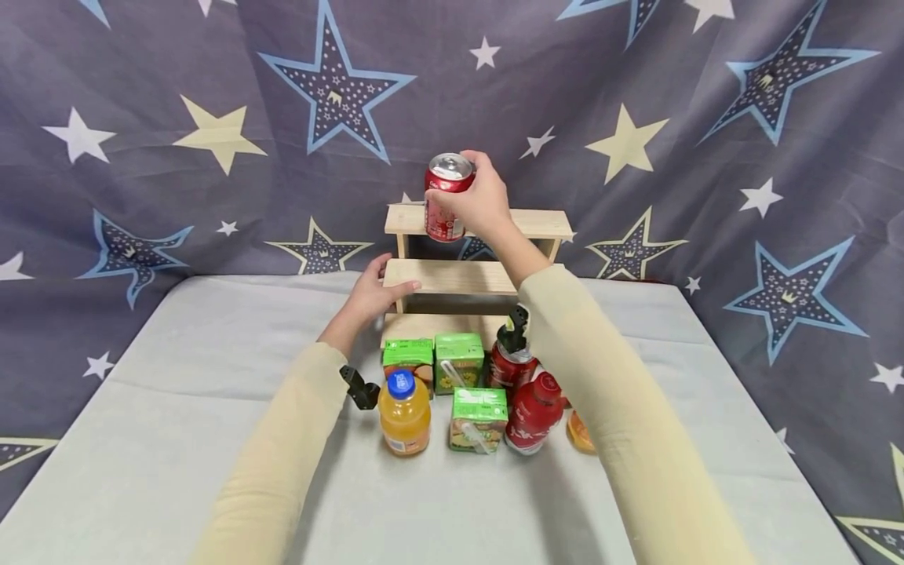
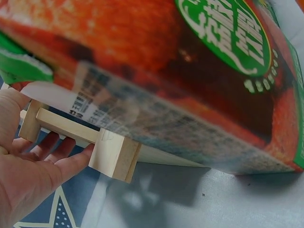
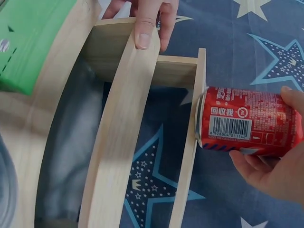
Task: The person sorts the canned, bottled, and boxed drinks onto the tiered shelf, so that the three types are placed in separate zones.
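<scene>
My right hand (image 1: pixel 483 200) grips a red soda can (image 1: pixel 445 208) upright at the top step of a three-step wooden shelf (image 1: pixel 459 276). In the right wrist view the base of the can (image 3: pixel 247 121) is right at the top board's edge; whether it touches, I cannot tell. My left hand (image 1: pixel 370 292) holds the left end of the middle board. Its thumb lies over the board and the fingers go behind, as the right wrist view shows. A juice box (image 2: pixel 142 38) looms large before the left wrist camera, covering part of the shelf.
In front of the shelf stand green-topped juice boxes (image 1: pixel 479 420), an orange juice bottle (image 1: pixel 405 420) with a blue cap, a red bottle (image 1: pixel 533 416) and another red can (image 1: pixel 510 370). An orange item (image 1: pixel 581 433) is partly behind my right sleeve. A star-patterned curtain (image 1: pixel 537 71) hangs behind.
</scene>
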The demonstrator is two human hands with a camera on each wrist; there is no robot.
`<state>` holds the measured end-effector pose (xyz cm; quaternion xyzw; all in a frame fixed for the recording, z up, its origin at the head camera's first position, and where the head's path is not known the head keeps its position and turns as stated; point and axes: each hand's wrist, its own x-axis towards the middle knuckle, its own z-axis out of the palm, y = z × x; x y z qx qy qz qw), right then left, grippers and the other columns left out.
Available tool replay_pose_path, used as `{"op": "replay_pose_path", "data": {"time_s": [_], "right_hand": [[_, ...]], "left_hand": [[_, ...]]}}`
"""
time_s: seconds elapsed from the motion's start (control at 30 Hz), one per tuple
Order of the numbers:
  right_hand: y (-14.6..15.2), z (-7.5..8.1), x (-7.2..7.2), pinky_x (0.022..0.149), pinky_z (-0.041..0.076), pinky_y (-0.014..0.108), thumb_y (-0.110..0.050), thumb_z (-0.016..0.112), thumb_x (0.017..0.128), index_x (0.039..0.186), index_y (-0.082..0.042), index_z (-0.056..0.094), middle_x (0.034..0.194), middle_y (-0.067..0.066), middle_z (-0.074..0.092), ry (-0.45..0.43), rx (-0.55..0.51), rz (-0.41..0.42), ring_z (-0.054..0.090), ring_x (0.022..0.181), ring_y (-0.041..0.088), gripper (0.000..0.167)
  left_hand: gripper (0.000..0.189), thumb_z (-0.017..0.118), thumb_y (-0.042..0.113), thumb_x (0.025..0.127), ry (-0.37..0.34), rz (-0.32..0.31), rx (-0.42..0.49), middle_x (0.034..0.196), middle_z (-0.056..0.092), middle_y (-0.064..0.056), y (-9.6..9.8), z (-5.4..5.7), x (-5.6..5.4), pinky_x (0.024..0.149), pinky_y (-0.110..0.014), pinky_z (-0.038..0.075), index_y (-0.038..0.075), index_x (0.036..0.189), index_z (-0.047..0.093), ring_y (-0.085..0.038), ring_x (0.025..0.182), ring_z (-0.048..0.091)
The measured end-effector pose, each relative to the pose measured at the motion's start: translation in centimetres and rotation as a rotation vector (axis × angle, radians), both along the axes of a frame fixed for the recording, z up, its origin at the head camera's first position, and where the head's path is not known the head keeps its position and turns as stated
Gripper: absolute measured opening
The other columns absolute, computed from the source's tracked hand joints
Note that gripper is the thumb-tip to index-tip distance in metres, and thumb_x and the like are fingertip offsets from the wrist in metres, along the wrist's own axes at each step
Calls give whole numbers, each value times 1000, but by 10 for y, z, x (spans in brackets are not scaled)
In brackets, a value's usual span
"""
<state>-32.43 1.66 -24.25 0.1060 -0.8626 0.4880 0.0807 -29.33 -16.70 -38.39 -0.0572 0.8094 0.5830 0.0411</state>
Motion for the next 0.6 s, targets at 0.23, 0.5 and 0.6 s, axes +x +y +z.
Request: {"op": "replay_pose_path", "data": {"time_s": [0.23, 0.5, 0.6], "right_hand": [[-5, -3, -4, 99, 47, 29, -32, 77, 77, 141, -16, 34, 134, 3, 51, 21, -28, -33, 50, 121, 14, 79], [-15, -6, -14, 102, 44, 29, -32, 76, 78, 143, -18, 32, 138, 4, 48, 26, -60, -52, 48, 124, 15, 80], [-18, -8, -16, 103, 44, 29, -32, 75, 78, 143, -19, 32, 138, 4, 48, 11, -93, -87, 48, 124, 15, 79]], "left_hand": [[92, 74, 26, 80, 15, 0, 8, 142, 34, -20, 1, -1, -1, 98, -44, 48, 13, 150, 15, -34, 122, 47], [91, 73, 25, 81, 15, 2, 11, 143, 33, -20, -1, -1, -1, 96, -44, 49, 14, 150, 15, -35, 122, 47], [92, 74, 27, 81, 15, -4, 1, 144, 33, -20, -1, -2, -1, 98, -44, 48, 14, 150, 15, -35, 123, 47]]}}
